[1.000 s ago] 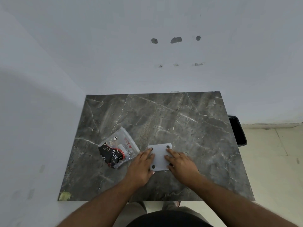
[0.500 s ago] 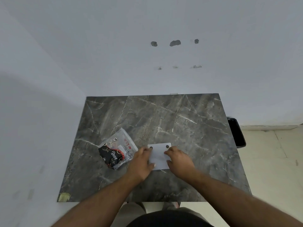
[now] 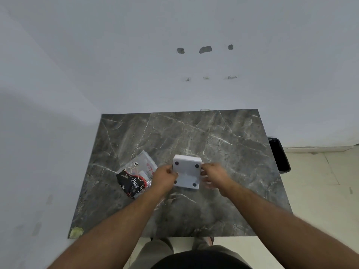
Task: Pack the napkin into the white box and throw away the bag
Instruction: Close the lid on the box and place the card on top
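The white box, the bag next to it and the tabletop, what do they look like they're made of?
White box: probably matte plastic, smooth and opaque, with four dark round feet or pads at its corners.
Bag: thin glossy plastic film, partly clear, crinkled, with black and red print.
Tabletop: dark grey stone or a marble-look slab with pale veins; which one is unclear.

Box [image 3: 186,172] near table [image 3: 223,136] centre, between left hand [image 3: 164,176] and right hand [image 3: 214,174], bag [image 3: 136,176] just left of left hand, bin [image 3: 279,154] on floor beyond table's right edge
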